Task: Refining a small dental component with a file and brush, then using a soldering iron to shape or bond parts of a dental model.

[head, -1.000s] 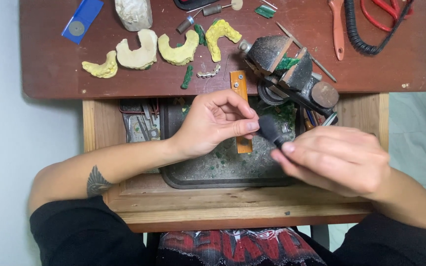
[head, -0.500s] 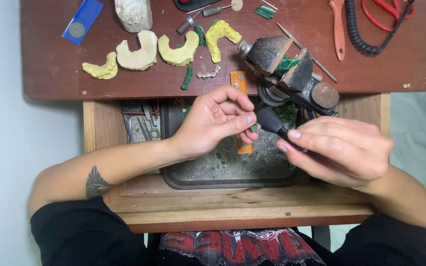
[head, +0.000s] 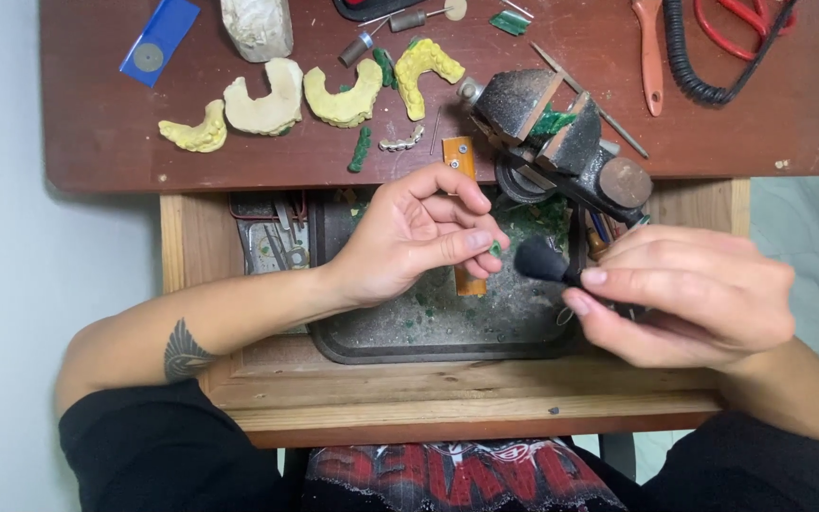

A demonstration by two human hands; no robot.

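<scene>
left hand [head: 414, 242] still pinches a green piece [head: 495, 248]; right hand [head: 684, 294] grips brush [head: 542, 261], drawn closer.

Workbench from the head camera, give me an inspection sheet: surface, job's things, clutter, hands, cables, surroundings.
Surface: dark red-brown bench top above an open wooden drawer that holds a dark metal tray dusted with green chips.
Job's things: small green piece pinched in the fingertips; black brush with its head beside the piece.
Clutter: yellowish dental casts, small bench vise, blue packet, orange pliers handle, loose burs.
Hands: left hand holds the green piece over the tray; right hand grips the brush.
Cables: black coiled cord at the top right.
Surroundings: pale floor on both sides; no other person seen.
</scene>
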